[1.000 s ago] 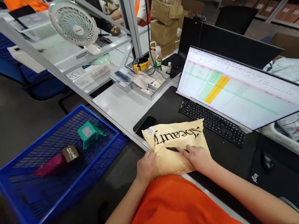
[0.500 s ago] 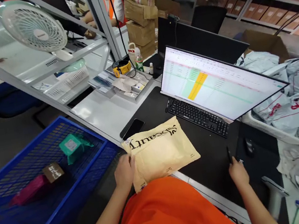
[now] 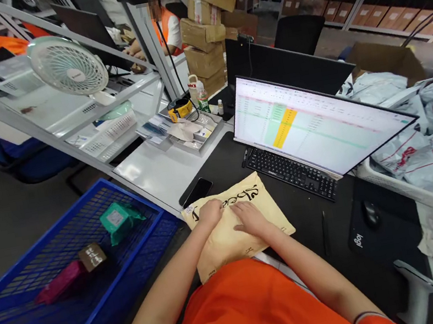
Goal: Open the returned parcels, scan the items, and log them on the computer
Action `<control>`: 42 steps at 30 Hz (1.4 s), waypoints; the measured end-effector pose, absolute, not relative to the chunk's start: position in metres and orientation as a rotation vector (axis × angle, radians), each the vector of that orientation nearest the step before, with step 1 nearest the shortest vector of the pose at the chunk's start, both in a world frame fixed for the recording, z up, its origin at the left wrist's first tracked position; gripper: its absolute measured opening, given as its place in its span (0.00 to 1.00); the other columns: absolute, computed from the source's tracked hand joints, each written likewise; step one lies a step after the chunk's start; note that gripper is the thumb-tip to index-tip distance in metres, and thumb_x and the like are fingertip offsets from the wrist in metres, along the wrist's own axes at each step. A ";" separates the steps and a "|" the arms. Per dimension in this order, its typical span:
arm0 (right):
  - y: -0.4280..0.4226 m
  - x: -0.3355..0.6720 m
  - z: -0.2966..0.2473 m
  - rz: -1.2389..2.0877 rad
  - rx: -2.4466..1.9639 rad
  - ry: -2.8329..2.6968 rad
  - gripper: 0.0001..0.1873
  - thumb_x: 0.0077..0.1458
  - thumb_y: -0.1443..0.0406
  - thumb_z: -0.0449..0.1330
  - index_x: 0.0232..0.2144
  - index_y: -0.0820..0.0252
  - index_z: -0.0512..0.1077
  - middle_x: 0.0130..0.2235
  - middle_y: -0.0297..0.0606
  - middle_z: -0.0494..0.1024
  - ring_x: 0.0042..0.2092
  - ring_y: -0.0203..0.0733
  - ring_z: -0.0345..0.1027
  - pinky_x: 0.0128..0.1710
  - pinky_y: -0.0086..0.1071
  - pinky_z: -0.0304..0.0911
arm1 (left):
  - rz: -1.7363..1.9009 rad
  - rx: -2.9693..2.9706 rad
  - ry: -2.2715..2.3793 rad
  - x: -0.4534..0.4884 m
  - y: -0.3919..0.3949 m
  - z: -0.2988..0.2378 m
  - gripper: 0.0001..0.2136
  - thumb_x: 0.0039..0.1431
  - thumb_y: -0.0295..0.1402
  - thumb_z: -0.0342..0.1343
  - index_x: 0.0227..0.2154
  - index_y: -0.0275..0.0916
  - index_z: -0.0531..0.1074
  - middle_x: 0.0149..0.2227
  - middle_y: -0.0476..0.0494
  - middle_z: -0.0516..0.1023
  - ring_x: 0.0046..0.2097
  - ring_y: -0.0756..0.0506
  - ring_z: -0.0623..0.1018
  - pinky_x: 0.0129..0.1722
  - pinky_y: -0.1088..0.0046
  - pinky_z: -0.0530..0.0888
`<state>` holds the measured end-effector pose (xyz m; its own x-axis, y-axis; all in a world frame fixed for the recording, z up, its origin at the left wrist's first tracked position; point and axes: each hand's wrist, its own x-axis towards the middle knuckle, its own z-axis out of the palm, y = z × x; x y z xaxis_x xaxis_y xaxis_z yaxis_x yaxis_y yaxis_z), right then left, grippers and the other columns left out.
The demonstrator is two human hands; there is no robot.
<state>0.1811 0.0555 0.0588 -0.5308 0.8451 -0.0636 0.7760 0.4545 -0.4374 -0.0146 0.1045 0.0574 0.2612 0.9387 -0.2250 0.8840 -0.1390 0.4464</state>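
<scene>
A yellow padded envelope [image 3: 271, 220] with black lettering lies on the black desk mat [image 3: 305, 213] at the desk's near edge. My left hand [image 3: 209, 212] rests on its upper left part, over the lettering, fingers slightly bent and pressing down. My right hand [image 3: 247, 217] lies flat on its middle with fingers spread. Neither hand holds anything. A black pen [image 3: 323, 226] lies on the mat to the right of the envelope. A black phone [image 3: 196, 191] sits just beyond the envelope's far left corner.
Keyboard [image 3: 289, 171], monitor [image 3: 320, 130] and mouse [image 3: 370, 213] stand to the right. A blue basket [image 3: 135, 268] at left holds a green packet [image 3: 116, 220], brown box [image 3: 93, 256] and pink packet [image 3: 59, 282]. Grey mail bags [image 3: 427, 147] pile up at right. A co-worker [image 3: 167, 25] sits behind.
My right hand came back from the right side of the mat, where the pen now lies, onto the envelope. My left hand moved from the envelope's left edge onto its top.
</scene>
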 end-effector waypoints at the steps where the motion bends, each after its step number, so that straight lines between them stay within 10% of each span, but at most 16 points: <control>1: 0.063 0.175 0.059 0.646 -1.438 -2.555 0.24 0.57 0.59 0.66 0.54 0.62 0.72 0.55 0.50 0.75 0.57 0.52 0.65 0.61 0.47 0.59 | 0.166 2.040 1.645 -0.016 0.104 0.058 0.07 0.59 0.26 0.54 0.27 0.37 0.75 0.35 0.40 0.79 0.40 0.41 0.77 0.41 0.68 0.69; 5: 0.074 0.174 0.058 0.662 -1.458 -2.537 0.16 0.56 0.61 0.68 0.45 0.62 0.75 0.43 0.46 0.78 0.50 0.50 0.68 0.53 0.45 0.63 | 0.282 2.005 1.625 -0.022 0.101 0.061 0.07 0.59 0.26 0.52 0.28 0.39 0.73 0.36 0.40 0.77 0.40 0.42 0.76 0.40 0.67 0.69; 14: 0.056 0.186 0.049 0.635 -1.395 -2.336 0.40 0.53 0.55 0.70 0.64 0.55 0.63 0.62 0.49 0.66 0.64 0.54 0.54 0.64 0.49 0.52 | 0.450 1.920 1.361 -0.041 0.094 0.068 0.05 0.60 0.31 0.51 0.29 0.40 0.68 0.32 0.47 0.73 0.36 0.45 0.73 0.38 0.69 0.69; 32: 0.054 0.164 0.071 0.897 -1.461 -2.214 0.12 0.53 0.56 0.69 0.31 0.57 0.76 0.41 0.38 0.72 0.48 0.46 0.57 0.51 0.40 0.51 | 0.434 1.921 1.340 -0.045 0.086 0.063 0.04 0.59 0.29 0.51 0.29 0.41 0.67 0.34 0.45 0.74 0.38 0.44 0.73 0.43 0.65 0.72; 42: 0.044 0.156 0.063 0.761 -1.524 -2.197 0.17 0.57 0.65 0.62 0.50 0.50 0.75 0.50 0.42 0.69 0.54 0.49 0.58 0.64 0.52 0.40 | 0.421 1.892 1.348 -0.047 0.087 0.057 0.05 0.63 0.31 0.48 0.31 0.41 0.67 0.34 0.46 0.74 0.38 0.44 0.73 0.43 0.65 0.72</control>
